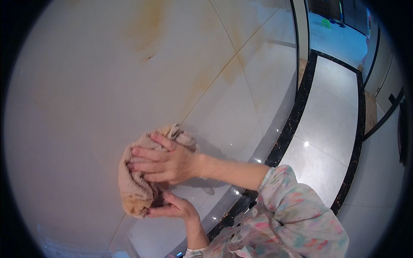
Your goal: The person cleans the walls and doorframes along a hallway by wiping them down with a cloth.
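Observation:
A bunched pinkish-beige terry cloth [137, 180] with yellow-brown patches lies against the glossy pale wall tiles [80, 106]. My right hand [171, 163] is spread over it, back of the hand showing, fingers pressing into its folds. Just below, my left hand [177, 206] has its thumb raised and its fingers at the cloth's lower edge; part of its grip is hidden by the fabric. Yellow-brown stains [151, 22] mark the tiles above the hands, near a small dark mark [150, 57]. A diagonal joint line runs behind the cloth.
To the right lies a pale tiled floor [329, 109] with a black marble border [285, 135]. A doorway beyond leads to a blue-lit floor with a small green stool [326, 23]. A panelled door [387, 84] stands at the far right.

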A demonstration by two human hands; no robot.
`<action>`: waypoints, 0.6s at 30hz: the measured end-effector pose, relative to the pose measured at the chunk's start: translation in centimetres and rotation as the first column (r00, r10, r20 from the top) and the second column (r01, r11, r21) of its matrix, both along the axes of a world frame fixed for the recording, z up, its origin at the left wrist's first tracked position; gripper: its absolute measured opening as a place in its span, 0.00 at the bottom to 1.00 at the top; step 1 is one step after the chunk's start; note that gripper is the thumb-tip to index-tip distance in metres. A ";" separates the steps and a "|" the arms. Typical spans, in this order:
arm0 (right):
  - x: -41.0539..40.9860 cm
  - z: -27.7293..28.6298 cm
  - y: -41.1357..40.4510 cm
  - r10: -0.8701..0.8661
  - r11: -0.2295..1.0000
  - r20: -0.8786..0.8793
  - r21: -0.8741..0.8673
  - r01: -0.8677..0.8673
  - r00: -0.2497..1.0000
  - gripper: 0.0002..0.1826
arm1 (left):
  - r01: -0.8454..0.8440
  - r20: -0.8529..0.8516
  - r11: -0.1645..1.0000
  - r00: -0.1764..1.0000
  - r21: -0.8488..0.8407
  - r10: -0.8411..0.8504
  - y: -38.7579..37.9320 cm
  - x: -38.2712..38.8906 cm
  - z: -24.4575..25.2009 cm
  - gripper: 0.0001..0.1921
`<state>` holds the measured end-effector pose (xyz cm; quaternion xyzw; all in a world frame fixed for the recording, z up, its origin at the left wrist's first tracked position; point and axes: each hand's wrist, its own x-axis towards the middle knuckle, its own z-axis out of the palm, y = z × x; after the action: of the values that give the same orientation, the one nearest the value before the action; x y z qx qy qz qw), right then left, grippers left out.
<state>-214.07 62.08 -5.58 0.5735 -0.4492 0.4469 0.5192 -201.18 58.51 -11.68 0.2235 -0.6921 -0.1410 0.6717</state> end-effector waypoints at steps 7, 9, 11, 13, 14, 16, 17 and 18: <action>-10.6 0.9 6.2 -0.168 0.985 -0.006 0.035 0.168 0.986 0.12 | -0.242 0.265 0.914 0.905 -0.326 0.334 2.2 -6.1 6.8 0.24; -13.4 0.8 7.8 -0.220 0.975 -0.010 0.034 0.220 0.975 0.16 | -0.146 0.329 0.821 0.867 -0.552 0.376 2.4 -8.3 8.8 0.23; -15.7 0.2 9.0 -0.231 0.973 0.111 0.003 0.232 0.967 0.15 | -0.116 0.295 0.787 0.886 -0.606 0.358 2.9 -11.3 9.5 0.21; -18.9 -1.8 10.5 -0.265 0.958 0.145 -0.071 0.277 0.953 0.15 | 0.088 0.362 0.780 0.914 -0.620 0.185 4.6 -14.8 9.3 0.21; -20.3 -3.2 11.1 -0.321 0.933 0.216 -0.097 0.347 0.922 0.15 | 0.158 0.408 0.768 0.902 -0.621 0.144 5.5 -16.5 9.0 0.20; -22.4 -6.6 12.3 -0.370 0.901 0.286 -0.122 0.417 0.884 0.15 | 0.276 0.483 0.731 0.872 -0.624 0.084 7.9 -20.0 8.3 0.20; -23.1 -8.4 12.7 -0.367 0.891 0.403 -0.106 0.441 0.838 0.18 | 0.320 0.514 0.709 0.855 -0.628 0.069 9.0 -21.4 7.8 0.20; -23.5 -10.1 13.1 -0.354 0.883 0.514 -0.091 0.460 0.782 0.22 | 0.368 0.555 0.697 0.830 -0.615 0.051 10.0 -22.5 7.2 0.20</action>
<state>-237.53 75.15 -15.68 0.2737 -0.6275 0.4973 0.5329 -223.66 68.52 -4.46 -0.0814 -0.8677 0.1393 0.4702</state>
